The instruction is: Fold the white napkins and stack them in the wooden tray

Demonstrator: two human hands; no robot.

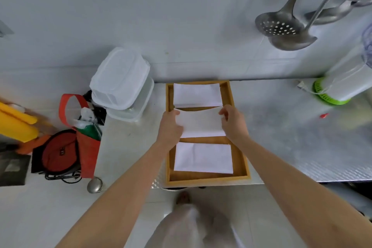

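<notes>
Your bare forearms reach over a patterned metal counter against a pale wall. Your left hand [170,127] and right hand [233,122] pinch opposite ends of a folded white napkin [202,124], fingers curled, over the middle of the wooden tray [240,157], between two flat folded napkins. Steel ladles [285,24] hang at the right.

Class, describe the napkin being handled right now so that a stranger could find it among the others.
Find the wooden tray on the metal counter. Three white folded napkins lie in a row inside it. The one you want is the middle napkin, the only one gripped at its ends by the left hand and right hand.
</notes>
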